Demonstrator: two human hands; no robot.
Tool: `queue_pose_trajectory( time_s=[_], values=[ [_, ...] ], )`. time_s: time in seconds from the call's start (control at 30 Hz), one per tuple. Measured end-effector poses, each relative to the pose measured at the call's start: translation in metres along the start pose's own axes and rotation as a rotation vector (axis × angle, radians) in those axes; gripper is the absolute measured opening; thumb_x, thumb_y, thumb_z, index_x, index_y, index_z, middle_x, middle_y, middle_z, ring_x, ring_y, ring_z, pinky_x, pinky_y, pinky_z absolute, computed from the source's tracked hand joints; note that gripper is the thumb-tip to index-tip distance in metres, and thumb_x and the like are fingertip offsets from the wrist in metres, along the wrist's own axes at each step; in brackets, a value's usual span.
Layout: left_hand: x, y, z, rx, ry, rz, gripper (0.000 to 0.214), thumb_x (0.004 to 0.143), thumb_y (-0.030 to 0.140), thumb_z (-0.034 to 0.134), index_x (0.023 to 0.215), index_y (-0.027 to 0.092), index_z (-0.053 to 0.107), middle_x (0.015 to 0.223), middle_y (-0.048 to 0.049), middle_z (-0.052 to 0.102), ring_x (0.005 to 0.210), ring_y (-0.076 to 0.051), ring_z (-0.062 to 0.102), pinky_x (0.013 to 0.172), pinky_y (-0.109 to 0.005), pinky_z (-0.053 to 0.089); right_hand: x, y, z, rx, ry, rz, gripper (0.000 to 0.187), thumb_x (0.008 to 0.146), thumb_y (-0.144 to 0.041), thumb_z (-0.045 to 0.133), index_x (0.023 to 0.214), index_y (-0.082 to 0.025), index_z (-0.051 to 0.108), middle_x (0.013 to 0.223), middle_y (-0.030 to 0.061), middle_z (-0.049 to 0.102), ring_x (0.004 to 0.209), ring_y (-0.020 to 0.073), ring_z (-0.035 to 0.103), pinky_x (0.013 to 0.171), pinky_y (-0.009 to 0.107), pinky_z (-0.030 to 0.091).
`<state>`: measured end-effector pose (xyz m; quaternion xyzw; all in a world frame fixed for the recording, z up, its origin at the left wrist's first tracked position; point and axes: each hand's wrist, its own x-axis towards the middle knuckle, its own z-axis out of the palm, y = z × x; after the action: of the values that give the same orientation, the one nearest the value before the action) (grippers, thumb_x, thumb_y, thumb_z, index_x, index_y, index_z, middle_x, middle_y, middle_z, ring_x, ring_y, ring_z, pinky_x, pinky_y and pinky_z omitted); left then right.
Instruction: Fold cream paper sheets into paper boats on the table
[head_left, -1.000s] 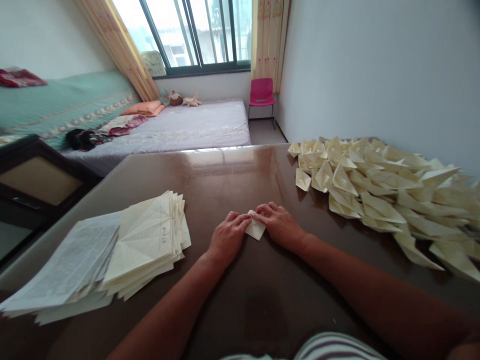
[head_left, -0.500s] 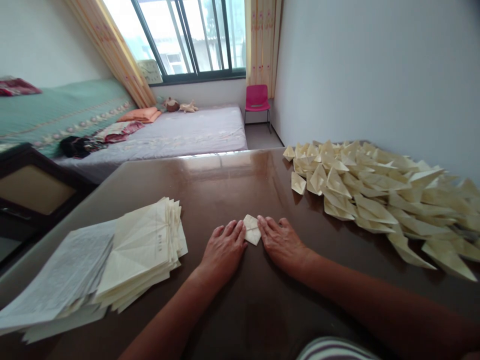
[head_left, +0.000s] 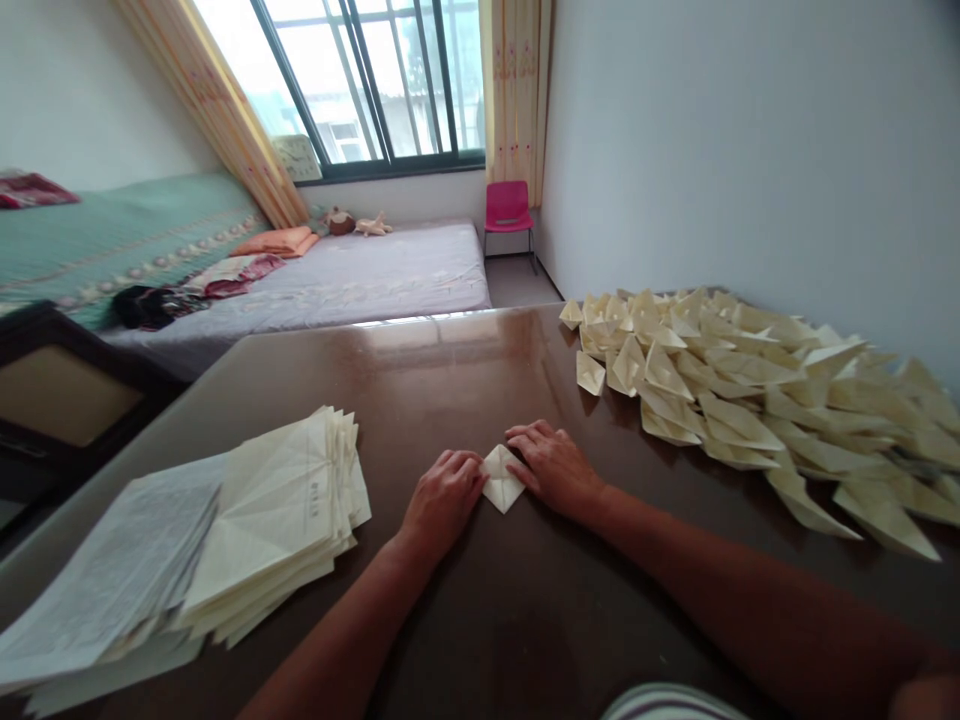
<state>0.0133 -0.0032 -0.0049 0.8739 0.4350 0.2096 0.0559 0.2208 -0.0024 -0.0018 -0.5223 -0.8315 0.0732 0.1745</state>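
Note:
A small cream paper (head_left: 502, 492), folded into a diamond with creases crossing at its middle, lies on the brown table before me. At its left corner, the curled fingers of my left hand (head_left: 444, 500) pinch the edge. My right hand (head_left: 556, 468) grips the right side, thumb on the paper and fingers bent beyond its upper edge. Left of my hands is a stack of creased cream sheets (head_left: 277, 500), partly over printed greyish sheets (head_left: 127, 560). A large heap of folded paper boats (head_left: 720, 380) covers the table's right side.
The glossy brown table (head_left: 420, 390) reaches toward a bed (head_left: 390, 265) with a lilac sheet. A pink chair (head_left: 508, 207) stands by the window wall. On the right, a white wall (head_left: 735, 150) runs beside the paper heap. A dark wooden cabinet (head_left: 75, 390) is at left.
The folded paper now shows a fuller diamond shape with its crossing creases. My left fingers have curled in at its corner, and my right thumb has come onto it. The view has shifted slightly.

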Motion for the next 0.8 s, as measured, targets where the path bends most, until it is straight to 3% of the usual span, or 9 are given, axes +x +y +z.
queue_pose_trajectory(
  time_s=[0.1, 0.17, 0.27, 0.33, 0.43, 0.5, 0.6, 0.67, 0.8],
  values=[
    [-0.001, 0.000, 0.001, -0.029, 0.002, -0.015, 0.013, 0.092, 0.024, 0.049, 0.082, 0.020, 0.058, 0.091, -0.0035, 0.064, 0.086, -0.017, 0.059, 0.079, -0.028, 0.049, 0.000, 0.003, 0.005, 0.167, 0.018, 0.015, 0.016, 0.085, -0.029, 0.060, 0.098, -0.020, 0.061, 0.120, 0.0064, 0.062, 0.111, 0.0231, 0.050, 0.088, 0.041, 0.040],
    [-0.002, 0.001, 0.002, -0.060, 0.008, -0.052, 0.010, 0.092, 0.025, 0.049, 0.093, 0.021, 0.058, 0.098, -0.0033, 0.063, 0.080, -0.015, 0.060, 0.076, -0.027, 0.049, 0.000, 0.003, 0.006, 0.290, 0.031, 0.026, 0.013, 0.080, -0.025, 0.063, 0.092, -0.020, 0.060, 0.116, 0.0059, 0.064, 0.108, 0.0217, 0.052, 0.088, 0.038, 0.042],
    [-0.003, 0.001, 0.001, -0.103, 0.040, -0.104, 0.030, 0.092, 0.029, 0.050, 0.121, 0.022, 0.050, 0.108, -0.0044, 0.064, 0.073, -0.013, 0.060, 0.077, -0.028, 0.050, 0.000, -0.002, 0.004, 0.510, 0.008, 0.023, 0.011, 0.080, -0.019, 0.060, 0.091, -0.020, 0.058, 0.096, 0.0024, 0.068, 0.087, 0.0157, 0.060, 0.078, 0.030, 0.047],
    [-0.003, 0.003, 0.000, -0.137, 0.056, -0.106, 0.036, 0.092, 0.032, 0.050, 0.127, 0.023, 0.049, 0.103, -0.0036, 0.066, 0.075, -0.014, 0.060, 0.078, -0.028, 0.049, -0.001, -0.007, 0.002, 0.641, 0.007, 0.000, 0.012, 0.083, -0.019, 0.056, 0.095, -0.021, 0.058, 0.087, -0.0006, 0.067, 0.076, 0.0126, 0.061, 0.072, 0.025, 0.048],
    [-0.001, 0.005, -0.004, -0.246, 0.078, -0.119, 0.025, 0.091, 0.035, 0.052, 0.111, 0.023, 0.061, 0.089, -0.0013, 0.068, 0.074, -0.013, 0.059, 0.075, -0.026, 0.049, -0.001, -0.013, -0.001, 0.766, 0.072, -0.017, 0.013, 0.085, -0.023, 0.057, 0.098, -0.022, 0.059, 0.090, -0.0007, 0.068, 0.082, 0.0126, 0.063, 0.075, 0.025, 0.048],
    [0.000, 0.005, -0.004, -0.374, 0.109, -0.197, 0.021, 0.090, 0.037, 0.053, 0.098, 0.022, 0.065, 0.082, 0.0000, 0.067, 0.070, -0.012, 0.058, 0.068, -0.023, 0.048, 0.001, -0.014, -0.001, 0.841, 0.128, 0.019, 0.019, 0.084, -0.027, 0.060, 0.102, -0.022, 0.058, 0.093, 0.0007, 0.068, 0.087, 0.0137, 0.064, 0.077, 0.026, 0.049],
    [0.002, 0.003, -0.004, -0.639, 0.163, -0.362, 0.023, 0.086, 0.040, 0.057, 0.089, 0.018, 0.061, 0.070, 0.0025, 0.062, 0.059, -0.010, 0.055, 0.054, -0.020, 0.045, 0.004, -0.010, 0.002, 0.916, 0.180, 0.107, 0.037, 0.077, -0.031, 0.069, 0.109, -0.021, 0.052, 0.099, 0.0032, 0.068, 0.089, 0.0153, 0.064, 0.075, 0.027, 0.051],
    [0.004, 0.001, -0.003, -0.832, 0.177, -0.416, 0.025, 0.084, 0.042, 0.060, 0.087, 0.017, 0.057, 0.069, 0.0025, 0.061, 0.058, -0.010, 0.057, 0.052, -0.020, 0.046, 0.005, -0.007, 0.005, 0.941, 0.145, 0.137, 0.043, 0.073, -0.031, 0.073, 0.109, -0.020, 0.052, 0.097, 0.0030, 0.067, 0.084, 0.0153, 0.064, 0.070, 0.026, 0.051],
    [0.007, -0.001, 0.001, -1.036, 0.153, -0.424, 0.027, 0.083, 0.043, 0.060, 0.087, 0.017, 0.051, 0.081, -0.0016, 0.065, 0.072, -0.015, 0.065, 0.061, -0.025, 0.054, 0.004, -0.004, 0.009, 0.906, 0.086, 0.134, 0.023, 0.076, -0.033, 0.069, 0.089, -0.019, 0.057, 0.077, -0.0017, 0.064, 0.066, 0.0125, 0.060, 0.061, 0.024, 0.048]
  ],
)
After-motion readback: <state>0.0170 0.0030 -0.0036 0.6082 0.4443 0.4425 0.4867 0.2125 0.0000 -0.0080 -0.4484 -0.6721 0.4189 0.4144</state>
